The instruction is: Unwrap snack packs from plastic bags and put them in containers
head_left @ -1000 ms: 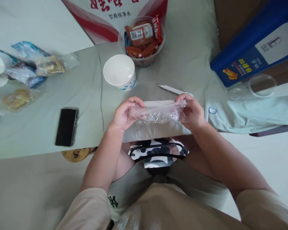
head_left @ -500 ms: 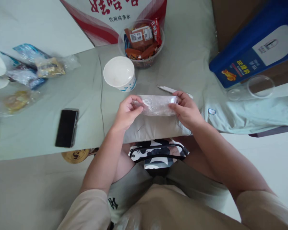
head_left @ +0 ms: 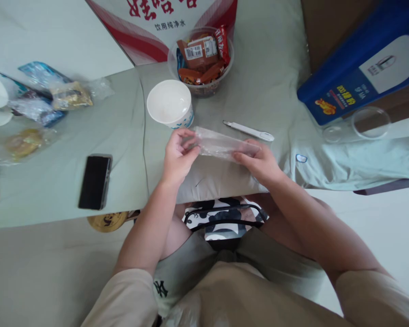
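Note:
A clear, crinkled plastic wrapper (head_left: 216, 144) stretches between my two hands above the cloth near the table's front edge. My left hand (head_left: 181, 154) pinches its left end between thumb and fingers. At the other end, my right hand (head_left: 258, 160) grips it with the thumb on top. Just beyond the wrapper lies a white utility knife (head_left: 248, 130), slanting down to the right. A white paper bowl (head_left: 169, 102) with a blue pattern stands behind my left hand; its visible inside is white.
Behind the bowl is a clear tub (head_left: 202, 86) of packaged snacks. A black phone (head_left: 95, 182) and bagged food (head_left: 71, 96) lie to the left. On the right, a clear plastic cup (head_left: 370, 123) lies by a blue box (head_left: 357, 68).
The wrapper has tilted, its left end up and its right end lower. My right hand has moved slightly left and down, uncovering the knife's end.

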Motion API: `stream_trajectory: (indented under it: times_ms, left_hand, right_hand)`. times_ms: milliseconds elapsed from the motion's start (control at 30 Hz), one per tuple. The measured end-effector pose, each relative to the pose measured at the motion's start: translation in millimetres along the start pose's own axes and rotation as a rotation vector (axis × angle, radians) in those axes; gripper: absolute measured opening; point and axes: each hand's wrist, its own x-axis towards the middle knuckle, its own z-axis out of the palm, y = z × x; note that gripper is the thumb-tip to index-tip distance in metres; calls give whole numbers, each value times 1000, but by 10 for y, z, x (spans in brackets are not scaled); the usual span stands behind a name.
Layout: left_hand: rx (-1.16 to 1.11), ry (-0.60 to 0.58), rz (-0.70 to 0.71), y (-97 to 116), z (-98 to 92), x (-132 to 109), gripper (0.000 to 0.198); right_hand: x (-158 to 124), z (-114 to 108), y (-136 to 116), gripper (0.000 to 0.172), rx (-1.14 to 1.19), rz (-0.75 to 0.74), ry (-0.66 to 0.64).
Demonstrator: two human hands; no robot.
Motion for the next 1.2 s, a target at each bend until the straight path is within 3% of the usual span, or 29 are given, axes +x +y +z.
stream_trajectory:
  times_ms: [100,167,267,367,467,600,667,700,800,900,1000,1200]
  left_hand:
    - [22,76,29,14,0,-29,33]
    - [-89,-69,-96,49,27,-75,38]
    - [-282,-325,-331,97,95,-136,59]
    - [-225,-228,-350,101,134,-132,50]
    - [-143,-126,-316,93,121,-94,30]
    - [-185,-205,-304,117,116,-112,24]
    - [-217,-250,-275,124,138,-147,25]
    - [-230,-255,-254,121,150,-162,25]
    - [-242,-242,-209,96,168,-176,30]
    - [-174,-351,-284,68,164,-161,41]
    - [-91,-412,-343,65,178,-162,40]
    - [-310,-254,-386,135,253,-180,35]
  right_hand:
    - [-15,11,25,12,-95,-185,238]
    - [-31,48,58,8,-182,-386,287]
    - [-60,128,115,6,-344,-600,131]
    - [-69,148,148,10,-416,-649,-66]
    - [-46,83,145,30,-281,-610,-159]
    - [-3,70,128,63,86,-371,-51]
    - [-1,118,110,74,216,-234,-90]
    - [-8,141,94,72,242,-168,-151]
    - [-43,169,32,46,188,-19,-267]
    - [-66,152,-14,34,121,3,-198]
    - [-63,162,-8,31,224,-9,-172]
    - [-50,240,49,23,456,-61,-108]
